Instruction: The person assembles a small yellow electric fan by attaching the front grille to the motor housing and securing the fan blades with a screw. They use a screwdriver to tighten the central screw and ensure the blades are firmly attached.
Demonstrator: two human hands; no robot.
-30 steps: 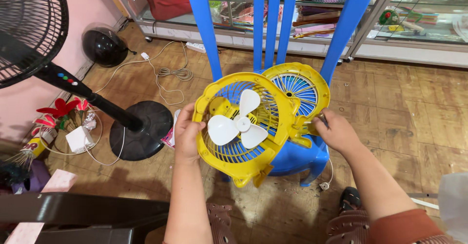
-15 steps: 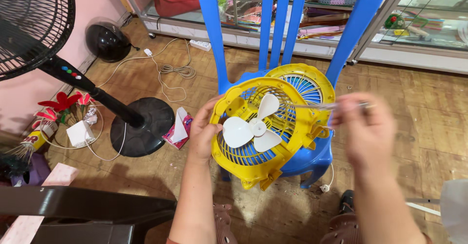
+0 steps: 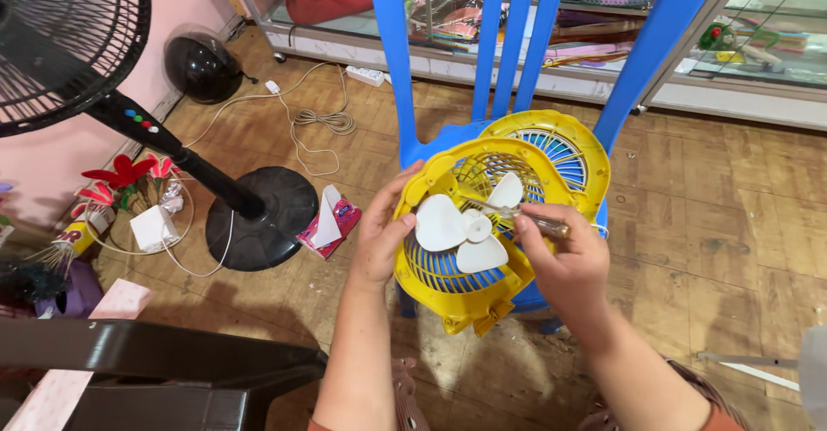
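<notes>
a: what's the biggest thing around you?

b: the black pedestal fan (image 3: 69, 43) off to my left, its round base (image 3: 263, 216) on the wooden floor (image 3: 732, 207). in front of me is the blue plastic chair (image 3: 405, 61), and everything i'm working on sits on its seat.

a: and on the seat?

b: the small yellow fan (image 3: 469, 250), tipped up toward me at the front edge of the seat. its detached yellow grille (image 3: 556, 151) lies behind it, toward the chair's back. the white blades (image 3: 461, 229) are bare, no cover over them.

a: what are your hands doing?

b: my left hand (image 3: 383, 237) is clamped on the fan's left rim, thumb in front, fingers curled behind, steadying it. my right hand (image 3: 564, 263) is closed around a screwdriver (image 3: 517, 214).

a: what's changed in the last second?

b: a second ago my right hand was down at the fan's right side, by the rim. half a second ago it had lifted with the screwdriver level. now the tip has come in across the front and rests at the hub (image 3: 475, 224) of the blades. i'd say i've moved from the casing to whatever holds the blades on.
</notes>
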